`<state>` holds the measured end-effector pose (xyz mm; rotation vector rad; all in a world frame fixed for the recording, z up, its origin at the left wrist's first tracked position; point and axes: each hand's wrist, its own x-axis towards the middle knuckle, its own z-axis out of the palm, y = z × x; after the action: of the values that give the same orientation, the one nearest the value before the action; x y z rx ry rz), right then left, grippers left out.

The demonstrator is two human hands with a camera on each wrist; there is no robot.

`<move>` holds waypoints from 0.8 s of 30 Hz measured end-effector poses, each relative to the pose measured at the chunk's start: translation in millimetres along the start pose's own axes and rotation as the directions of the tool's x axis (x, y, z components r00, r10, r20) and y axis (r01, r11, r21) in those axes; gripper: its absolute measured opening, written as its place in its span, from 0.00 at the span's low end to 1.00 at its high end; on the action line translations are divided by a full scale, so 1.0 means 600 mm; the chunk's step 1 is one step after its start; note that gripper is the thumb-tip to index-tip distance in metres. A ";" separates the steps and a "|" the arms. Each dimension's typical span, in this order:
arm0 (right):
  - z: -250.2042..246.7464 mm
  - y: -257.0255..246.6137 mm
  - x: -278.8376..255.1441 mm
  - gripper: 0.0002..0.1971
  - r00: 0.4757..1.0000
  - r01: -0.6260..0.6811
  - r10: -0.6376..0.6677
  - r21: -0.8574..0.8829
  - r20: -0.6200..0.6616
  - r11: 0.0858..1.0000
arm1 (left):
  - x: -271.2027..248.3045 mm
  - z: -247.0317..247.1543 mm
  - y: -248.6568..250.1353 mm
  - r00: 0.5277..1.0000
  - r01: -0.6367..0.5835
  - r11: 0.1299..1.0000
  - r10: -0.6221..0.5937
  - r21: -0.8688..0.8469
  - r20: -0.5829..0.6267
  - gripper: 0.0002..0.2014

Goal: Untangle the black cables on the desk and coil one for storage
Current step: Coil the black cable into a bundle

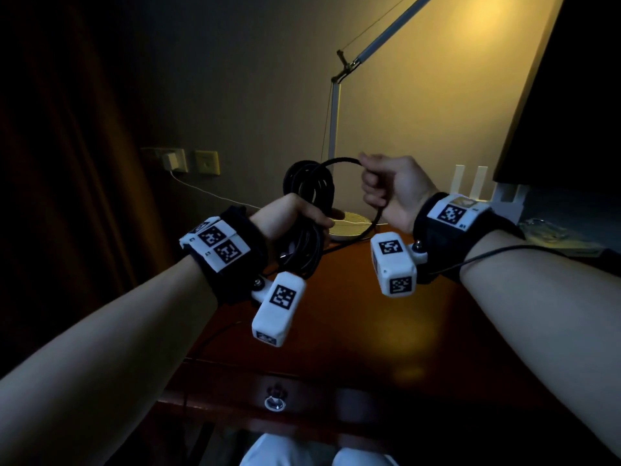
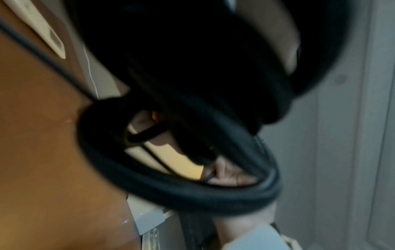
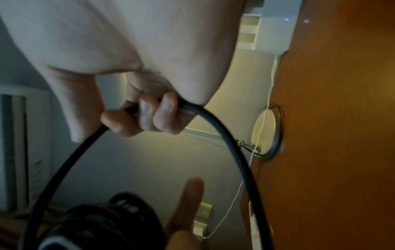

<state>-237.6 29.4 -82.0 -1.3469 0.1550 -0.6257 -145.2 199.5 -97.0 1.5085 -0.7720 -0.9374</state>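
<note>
In the head view my left hand point(image 1: 295, 215) grips a bundle of black cable loops point(image 1: 309, 183), held upright above the desk, with one finger pointing right. One strand point(image 1: 339, 160) arcs from the coil to my right hand point(image 1: 383, 186), then drops toward the desk. The right wrist view shows my right hand's fingers point(image 3: 149, 116) curled round that black cable point(image 3: 235, 152), with the coil point(image 3: 96, 225) below left. The left wrist view is blurred and mostly filled by the dark coil loops point(image 2: 192, 187).
The brown wooden desk point(image 1: 353, 314) holds a lamp with a round base point(image 1: 349, 227) just behind the hands. A white router point(image 1: 470, 183) stands at the right. A white charger point(image 1: 171, 161) sits in a wall socket on the left. A thin black cable point(image 1: 215, 338) trails over the desk's left edge.
</note>
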 end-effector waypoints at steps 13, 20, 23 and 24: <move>0.036 0.053 0.003 0.14 0.962 0.037 -0.135 -0.373 -0.239 0.927 | 0.004 0.031 0.000 0.986 -0.096 0.988 0.078 -0.122 -0.148 0.23; 0.044 0.063 -0.008 0.09 0.968 -0.019 -0.055 -0.287 -0.246 0.958 | 0.012 0.032 0.006 0.972 -0.160 0.975 0.129 -0.154 -0.194 0.23; 0.040 0.065 -0.003 0.08 0.961 -0.005 -0.067 -0.258 -0.268 0.966 | 0.013 0.031 0.006 0.979 -0.146 0.978 0.121 -0.151 -0.163 0.20; 0.038 0.066 0.000 0.12 0.960 -0.027 -0.046 -0.256 -0.276 0.966 | 0.014 0.031 0.006 0.982 -0.137 0.978 0.113 -0.155 -0.155 0.19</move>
<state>-214.0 52.3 -114.0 -1.5037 0.4732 -0.8252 -157.7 182.8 -95.1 1.3509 -0.6599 -0.7690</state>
